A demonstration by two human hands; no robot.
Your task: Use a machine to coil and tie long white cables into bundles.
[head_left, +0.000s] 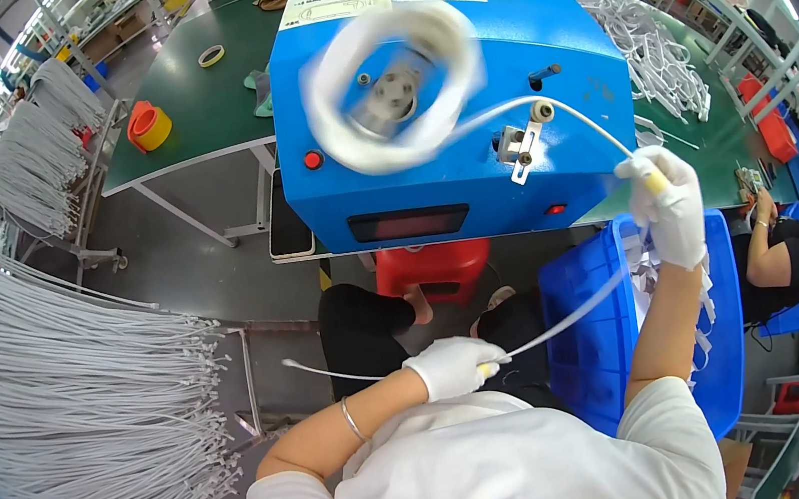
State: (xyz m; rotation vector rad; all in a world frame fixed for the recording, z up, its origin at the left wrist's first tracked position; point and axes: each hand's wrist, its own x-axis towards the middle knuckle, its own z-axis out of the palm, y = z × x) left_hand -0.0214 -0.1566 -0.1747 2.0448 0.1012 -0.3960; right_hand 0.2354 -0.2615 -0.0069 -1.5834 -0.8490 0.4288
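In front of me stands a blue winding machine (504, 200). A ring-shaped coil of white cable (328, 107), smeared by motion, is on its front. From the coil the cable passes over a small guide roller (541, 112) to my right hand (672, 209). This gloved hand is closed on the cable, at the machine's right edge. A slack length of white cable (575, 315) runs down to my left hand (455, 366), gloved and closed on it above my lap. Beyond the left hand, a tail with a small end piece sticks out leftward. Yellow covers show on both gloves' fingers.
A blue bin (578, 302) with white strips stands below my right arm. Bundled white cables (88, 412) hang on a rack at left. A red stool (438, 270) is under the table (190, 111), which bears tape rolls. A co-worker (789, 259) sits far right.
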